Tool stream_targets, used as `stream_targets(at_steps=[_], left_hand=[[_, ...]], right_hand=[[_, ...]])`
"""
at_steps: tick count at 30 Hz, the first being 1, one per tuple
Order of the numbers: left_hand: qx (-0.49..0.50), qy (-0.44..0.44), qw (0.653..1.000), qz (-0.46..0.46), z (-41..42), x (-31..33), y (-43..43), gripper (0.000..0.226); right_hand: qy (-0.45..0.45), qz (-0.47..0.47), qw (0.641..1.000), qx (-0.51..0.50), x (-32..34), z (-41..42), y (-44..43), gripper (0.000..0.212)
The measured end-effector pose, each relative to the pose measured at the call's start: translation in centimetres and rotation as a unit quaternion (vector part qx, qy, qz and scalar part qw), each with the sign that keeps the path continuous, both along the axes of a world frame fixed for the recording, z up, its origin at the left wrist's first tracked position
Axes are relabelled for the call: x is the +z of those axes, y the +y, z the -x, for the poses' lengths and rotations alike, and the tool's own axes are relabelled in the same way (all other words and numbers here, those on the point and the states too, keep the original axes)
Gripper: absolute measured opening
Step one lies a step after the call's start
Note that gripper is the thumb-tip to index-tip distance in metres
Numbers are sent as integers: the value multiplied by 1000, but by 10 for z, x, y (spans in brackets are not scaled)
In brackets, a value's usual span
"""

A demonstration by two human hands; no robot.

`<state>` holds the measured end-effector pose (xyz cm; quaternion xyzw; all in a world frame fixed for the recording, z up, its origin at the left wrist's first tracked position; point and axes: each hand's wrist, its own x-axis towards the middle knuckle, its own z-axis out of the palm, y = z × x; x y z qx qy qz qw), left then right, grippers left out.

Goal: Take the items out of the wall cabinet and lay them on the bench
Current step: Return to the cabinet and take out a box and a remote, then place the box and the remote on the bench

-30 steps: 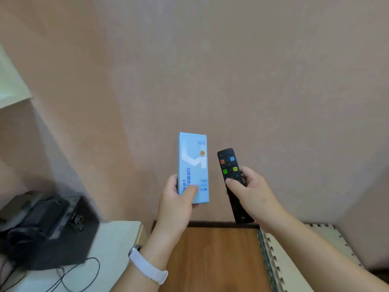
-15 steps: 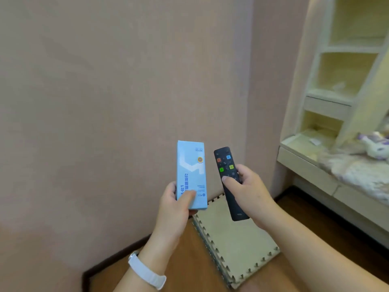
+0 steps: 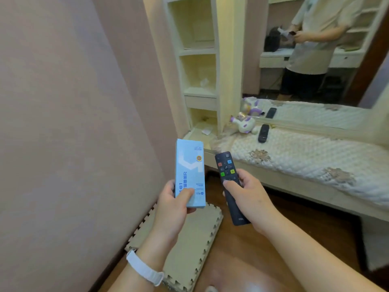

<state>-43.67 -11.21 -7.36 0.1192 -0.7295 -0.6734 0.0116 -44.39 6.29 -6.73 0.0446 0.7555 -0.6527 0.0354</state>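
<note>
My left hand [image 3: 171, 209] grips a tall light-blue box [image 3: 190, 171] by its lower end and holds it upright. Just to its right, my right hand [image 3: 250, 197] is closed around a black remote control [image 3: 228, 182] with coloured buttons facing up. Both are held in the air above the floor, a short way in front of the bench [image 3: 311, 157], which has a white quilted cover. A second black remote [image 3: 263, 133] and a white-and-purple plush toy [image 3: 244, 123] lie on the bench near its far left end.
Cream open shelves [image 3: 200, 89] stand at the bench's left end, holding small scraps of paper. A large mirror [image 3: 315, 49] behind the bench reflects a person. Foam puzzle mats [image 3: 189, 245] lie on the wooden floor beneath my hands. A pink wall fills the left.
The view has swung right, from a bare wall and a desk corner to the bench, shelves and mirror. Both hands keep the same hold on the box and the remote.
</note>
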Motion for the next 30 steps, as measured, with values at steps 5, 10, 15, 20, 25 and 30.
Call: stream_targets(at_steps=[5,10,15,20,25,30], left_hand=[[-75,-16,997,-32,65,-12,43,14],[-119,-24,991,-52,139,-15,59,13],[-144,-44,985,-85,214,-24,63,14],[-187,-74,974,-104,269,-41,89,18],[-252,-102,956,-110,296,-50,141,17],[-292,-100,947,-92,320,-51,200,16]], right_hand=[[-20,-4,997,-69,-9,39,43,7],[-22,-12,993,-119,-7,100,56,9],[-29,-52,984,-168,2,166,67,7],[-41,-71,971,-223,-2,198,91,7],[-57,-37,956,-285,1,207,131,11],[-54,-28,947,-315,-1,219,183,11]])
